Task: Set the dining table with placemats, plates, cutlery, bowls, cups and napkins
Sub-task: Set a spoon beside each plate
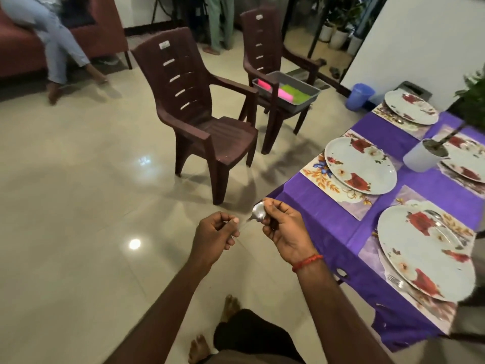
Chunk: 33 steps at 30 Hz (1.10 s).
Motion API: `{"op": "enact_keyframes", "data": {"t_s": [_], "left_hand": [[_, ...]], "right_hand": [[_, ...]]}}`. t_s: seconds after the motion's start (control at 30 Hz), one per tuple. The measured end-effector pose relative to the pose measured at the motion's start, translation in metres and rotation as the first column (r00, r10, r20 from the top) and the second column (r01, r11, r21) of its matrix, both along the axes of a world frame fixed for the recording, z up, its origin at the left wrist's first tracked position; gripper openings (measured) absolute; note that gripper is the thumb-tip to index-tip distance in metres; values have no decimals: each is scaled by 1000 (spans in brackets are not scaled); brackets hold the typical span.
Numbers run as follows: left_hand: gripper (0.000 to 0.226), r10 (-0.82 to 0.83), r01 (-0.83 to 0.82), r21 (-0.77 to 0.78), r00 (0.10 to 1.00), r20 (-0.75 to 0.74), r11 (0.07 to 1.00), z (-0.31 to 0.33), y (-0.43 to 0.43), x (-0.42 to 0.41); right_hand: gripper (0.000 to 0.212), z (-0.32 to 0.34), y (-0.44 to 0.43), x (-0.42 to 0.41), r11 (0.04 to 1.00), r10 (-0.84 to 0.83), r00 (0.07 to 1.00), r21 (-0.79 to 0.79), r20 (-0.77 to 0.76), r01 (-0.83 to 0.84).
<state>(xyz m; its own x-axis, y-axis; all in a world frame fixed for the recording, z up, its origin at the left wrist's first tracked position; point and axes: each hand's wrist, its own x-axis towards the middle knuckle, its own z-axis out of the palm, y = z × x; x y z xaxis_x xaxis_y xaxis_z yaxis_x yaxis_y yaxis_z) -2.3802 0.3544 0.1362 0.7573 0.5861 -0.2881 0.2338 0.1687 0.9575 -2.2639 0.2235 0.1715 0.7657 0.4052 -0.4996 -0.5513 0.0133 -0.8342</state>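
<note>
Far left & behind the near chair [199,109] I see a red sofa [15,48] w/ a person [57,46] seated on it, bare feet on the floor [78,179]. The near chair, dark brown plastic, stands on the tiles, apart from the worktop.

In front of that chair, over the floor, are the hands. The left hand [217,232] is curled, thumb & forefinger pinching the thin handle end of a spoon [258,212]. The handle is blurred, so I read that grip w/ some doubt. The right hand [283,224], red thread at the wrist, has its fingertips closed round the spoon's bowl. The hands are near each other, not touching, linked only by the spoon.

Behind & right of the near chair is a 2nd chair [273,48], same kind, carrying a grey tray [299,102] w/ pink & green items inside. Right of that, a blue bucket [360,95] by the wall.

Right of the near chair is the worktop [328,224] under a purple cloth, its corner just beside the right hand. Four floral plates lie on it: near plate [420,258], middle plate [360,165] on a placemat [319,177], far plate [412,107], right plate [469,166]. A fork [397,281] pokes out from under the near plate's rim. A white cup [422,158] w/ a dark utensil in it stands btwn the plates, hiding part of the right plate.
</note>
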Motion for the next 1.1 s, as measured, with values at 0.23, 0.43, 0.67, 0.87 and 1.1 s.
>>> {"op": "enact_keyframes", "data": {"t_s": [0.23,0.43,0.67,0.87,1.1], "left_hand": [[17,-166,164,126,986,4,978,-1,29,58],[14,-291,296,279,955,-60,913,1,61,129],[10,-362,369,397,927,-95,841,-4,74,201],[13,-454,467,368,882,-128,804,-11,74,241],[22,-565,576,294,815,-131,763,-8,78,298]], "right_hand": [[13,-11,13,45,991,-131,991,31,-27,132],[10,-17,33,106,976,-190,967,-71,169,205],[22,-19,42,160,963,-246,953,-68,179,261],[15,-26,37,185,946,-313,940,-41,135,321],[14,-34,33,222,872,-490,871,9,35,490]]}}
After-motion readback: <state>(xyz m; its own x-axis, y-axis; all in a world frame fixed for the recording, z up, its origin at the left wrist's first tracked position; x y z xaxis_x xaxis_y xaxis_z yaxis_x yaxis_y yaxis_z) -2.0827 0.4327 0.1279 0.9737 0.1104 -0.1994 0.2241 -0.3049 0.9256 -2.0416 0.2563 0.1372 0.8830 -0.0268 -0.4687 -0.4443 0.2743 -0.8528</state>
